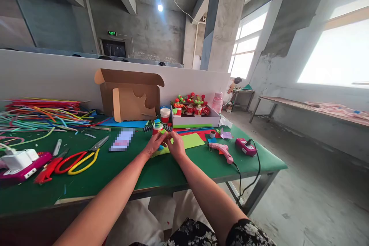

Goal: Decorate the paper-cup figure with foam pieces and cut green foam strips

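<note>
While the lime-green sheet [193, 140] lies on the green tabletop [111, 167], its long axis runs roughly left to right, the right end pointing slightly away from the person. The left hand [155, 144] and right hand [176, 145] hide its middle, fingers curled and nearly meeting above its left part, and from here I can't tell whether they're gripping anything. Past the right hand, the sheet's other end shows plainly.

A brown cardboard box [129, 102] stands by the green tabletop [161, 171]'s back edge, a pink plastic bottle [217, 103] near its back right corner.
</note>
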`<action>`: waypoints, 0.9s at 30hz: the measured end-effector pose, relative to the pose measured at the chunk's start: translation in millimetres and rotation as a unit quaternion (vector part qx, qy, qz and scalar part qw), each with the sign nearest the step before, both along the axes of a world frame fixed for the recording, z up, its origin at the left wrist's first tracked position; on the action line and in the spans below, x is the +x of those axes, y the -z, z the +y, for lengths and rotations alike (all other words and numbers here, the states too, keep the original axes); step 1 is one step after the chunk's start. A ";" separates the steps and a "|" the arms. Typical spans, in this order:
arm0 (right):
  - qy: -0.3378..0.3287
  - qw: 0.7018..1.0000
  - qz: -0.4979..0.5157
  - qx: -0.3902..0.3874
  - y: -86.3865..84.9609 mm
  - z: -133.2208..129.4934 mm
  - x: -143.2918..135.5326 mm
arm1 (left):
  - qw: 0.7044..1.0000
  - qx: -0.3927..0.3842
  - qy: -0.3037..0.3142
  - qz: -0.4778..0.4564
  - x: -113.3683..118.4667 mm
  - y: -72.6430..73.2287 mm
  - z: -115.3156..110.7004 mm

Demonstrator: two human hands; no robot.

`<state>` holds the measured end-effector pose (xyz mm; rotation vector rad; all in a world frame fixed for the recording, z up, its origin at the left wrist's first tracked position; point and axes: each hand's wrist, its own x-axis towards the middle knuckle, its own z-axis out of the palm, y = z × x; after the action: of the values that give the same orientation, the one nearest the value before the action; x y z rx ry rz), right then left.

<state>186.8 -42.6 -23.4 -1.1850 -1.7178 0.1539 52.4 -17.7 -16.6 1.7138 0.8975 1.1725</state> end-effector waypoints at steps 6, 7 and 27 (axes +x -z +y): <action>-0.032 0.999 -0.003 0.010 1.1 -0.5 1.8 | 0.999 -0.034 0.018 -0.039 -2.5 -3.2 -3.6; -0.037 0.999 -0.003 0.010 0.6 -1.2 2.4 | 0.998 -0.036 0.021 -0.043 -2.5 -3.3 -4.0; -0.043 0.999 0.019 -0.017 2.4 -0.7 4.5 | 0.994 -0.082 0.046 -0.049 -3.5 -6.1 -6.5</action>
<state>191.3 -43.2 -25.8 -1.1261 -1.7401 0.2576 48.9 -24.3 -10.4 1.5353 0.8227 1.0814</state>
